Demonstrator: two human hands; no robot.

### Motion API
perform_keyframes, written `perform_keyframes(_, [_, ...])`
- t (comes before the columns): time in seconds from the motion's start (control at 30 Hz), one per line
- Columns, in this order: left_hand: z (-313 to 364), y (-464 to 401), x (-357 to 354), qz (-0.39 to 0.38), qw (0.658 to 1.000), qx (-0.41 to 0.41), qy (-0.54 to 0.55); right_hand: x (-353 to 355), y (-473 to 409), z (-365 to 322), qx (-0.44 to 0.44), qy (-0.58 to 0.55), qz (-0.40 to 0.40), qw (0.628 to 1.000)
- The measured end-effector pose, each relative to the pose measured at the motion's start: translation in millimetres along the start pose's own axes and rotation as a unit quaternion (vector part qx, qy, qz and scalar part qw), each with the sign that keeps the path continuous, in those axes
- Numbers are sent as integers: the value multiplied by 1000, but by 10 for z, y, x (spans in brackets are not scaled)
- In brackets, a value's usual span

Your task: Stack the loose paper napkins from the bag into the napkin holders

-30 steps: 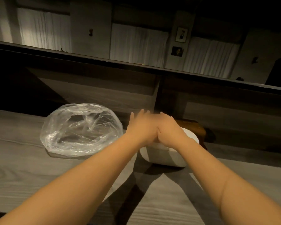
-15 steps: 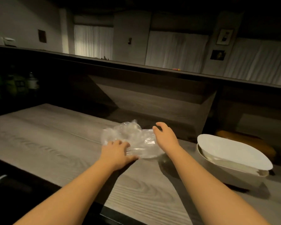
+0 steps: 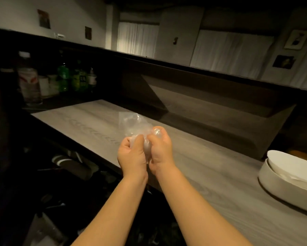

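Nearest the viewer, two bare forearms reach forward over the near edge of the desk (image 3: pixel 211 174), and the hands meet above it: the left hand (image 3: pixel 131 157) and the right hand (image 3: pixel 160 151) are pressed close side by side, both with fingers curled around the clear plastic bag (image 3: pixel 136 126), which is bunched into a small wad between them, its loose upper part rising beyond the knuckles. No napkins can be made out inside the bag; it appears empty, so the filling step is judged largely complete. Risks from this position: the thin, slippery film could spring open or slip from the grip and drop past the desk edge into the dark clutter below on the left; any napkin left unnoticed inside would be crumpled with it. Farther right, at the frame edge, the white napkin holder (image 3: pixel 282 181) stands on the desk with a white stack of napkins (image 3: pixel 294 164) showing above its rim, well apart from the hands; a careless sweep of the right arm could knock it or disturb the stack. Beyond, at far left, bottles (image 3: pixel 64 79) stand in shadow, too dim to describe further.
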State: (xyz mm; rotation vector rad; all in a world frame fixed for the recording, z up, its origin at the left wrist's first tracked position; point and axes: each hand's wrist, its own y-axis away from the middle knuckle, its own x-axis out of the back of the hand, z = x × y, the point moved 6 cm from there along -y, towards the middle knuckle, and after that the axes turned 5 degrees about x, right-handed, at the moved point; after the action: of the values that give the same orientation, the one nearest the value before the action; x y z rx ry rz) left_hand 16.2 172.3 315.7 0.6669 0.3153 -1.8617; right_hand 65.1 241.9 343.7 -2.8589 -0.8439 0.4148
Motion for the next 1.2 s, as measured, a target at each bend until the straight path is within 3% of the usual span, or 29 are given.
perform_keyframes(0.1, [406, -72, 516, 27, 988, -136, -69, -460, 269, 175, -25, -95, -25, 995])
perform_keyframes(0.17, [498, -190, 812, -45, 990, -119, -60, -728, 455, 342, -56, -100, -65, 991])
perform_keyframes(0.23, [513, -261, 1096, -96, 991, -90, -33, -942, 592, 610, -50, -28, -112, 992])
perform_keyframes(0.3, [523, -306, 1453, -40, 990, -103, -88, -1081, 671, 851, 40, 176, -154, 972])
perform_keyframes(0.37, [447, -360, 1907, 45, 986, -94, -133, -1228, 854, 1193, 75, 328, -234, 912])
perform_keyframes(0.4, [355, -391, 2168, 80, 985, -78, -129, -1271, 952, 1441, 60, 340, -269, 899])
perform_keyframes(0.47, [114, -462, 2656, 144, 983, -37, -109, -1258, 1116, 1874, -4, 292, -283, 913])
perform_keyframes(0.57, [-404, -584, 3180, 141, 970, 82, -182, -1122, 1311, 2498, -102, 280, -250, 921])
perform_keyframes(0.63, [-765, -649, 3425, 110, 937, 187, -275, -1036, 1358, 2879, -128, 299, -228, 918])
perform_keyframes(0.7, [-993, -715, 3701, 90, 860, 235, -444, -916, 1360, 3198, -147, 330, -198, 911])
perform_keyframes(0.77, [-1145, -755, 3885, 14, 784, 236, -573, -817, 1387, 3474, -180, 342, -193, 902])
perform_keyframes(0.83, [-1341, -764, 4027, -47, 775, 245, -580, -757, 1445, 3714, -206, 364, -218, 882])
perform_keyframes(0.93, [-1593, -776, 4223, -50, 749, 231, -619, -701, 1556, 4046, -236, 395, -282, 842])
perform_keyframes(1.03, [-1972, -715, 4418, -114, 711, 306, -622, -595, 1697, 4320, -298, 429, -366, 770])
perform_keyframes(1.07, [-2107, -652, 4513, -148, 680, 354, -625, -546, 1771, 4388, -329, 435, -397, 738])
perform_keyframes(1.13, [-2260, -577, 4696, -199, 585, 386, -685, -436, 1865, 4475, -373, 449, -428, 690])
perform_keyframes(1.17, [-2279, -604, 4754, -192, 568, 366, -712, -395, 1864, 4497, -384, 451, -425, 685])
perform_keyframes(1.2, [-2238, -643, 4759, -160, 589, 341, -715, -375, 1854, 4505, -385, 448, -420, 689])
